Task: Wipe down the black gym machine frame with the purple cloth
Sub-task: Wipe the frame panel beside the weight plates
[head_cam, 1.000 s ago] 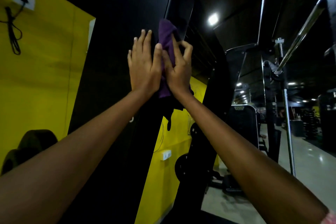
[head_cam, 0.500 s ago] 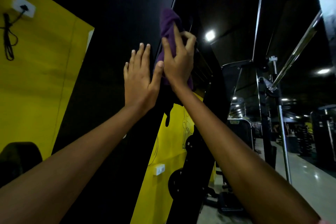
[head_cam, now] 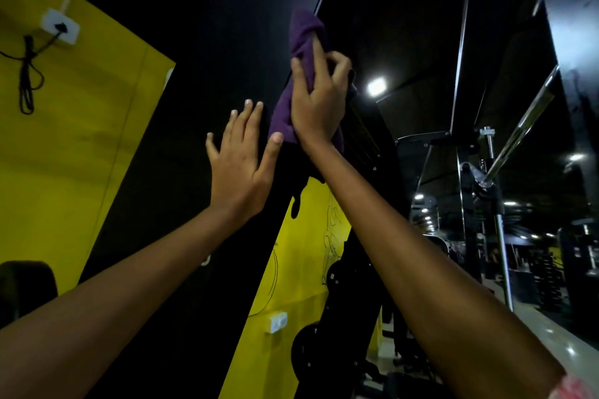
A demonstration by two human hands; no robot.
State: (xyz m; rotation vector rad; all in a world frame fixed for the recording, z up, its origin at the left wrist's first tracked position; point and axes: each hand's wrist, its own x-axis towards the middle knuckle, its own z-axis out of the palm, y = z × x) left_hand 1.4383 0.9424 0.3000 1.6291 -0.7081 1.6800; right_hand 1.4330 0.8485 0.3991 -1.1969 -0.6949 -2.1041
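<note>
Right hand: the right hand (head_cam: 319, 100) is raised overhead, with fingers and thumb curled round the purple cloth (head_cam: 299, 74), which is gripped and pressed against the frame edge.
Left hand: the left hand (head_cam: 241, 160) is laid flat with fingers straight and spread on the black frame, nothing being held; its thumb tip is seen just beside the lower end of the cloth.
Hands to each other: the left hand is placed at about 7 o'clock from the right hand, close by.
Purple cloth: it is bunched lengthwise along the frame edge; its top is seen at 12 o'clock above the right fingers, its lower end at 7 o'clock below the right palm.
Black gym machine frame: the black gym machine frame (head_cam: 201, 91) is seen as a wide dark upright running from bottom centre up to 12 o'clock.
Yellow wall: a yellow wall (head_cam: 81, 139) is shown at 9 o'clock from the hands, with a white socket (head_cam: 61, 26) and a hanging black cord (head_cam: 27, 81).
Steel bar: a slanted steel bar (head_cam: 525, 120) is seen at 3 o'clock.
Ceiling light: a bright ceiling light (head_cam: 376, 87) is seen just right of the right hand.
</note>
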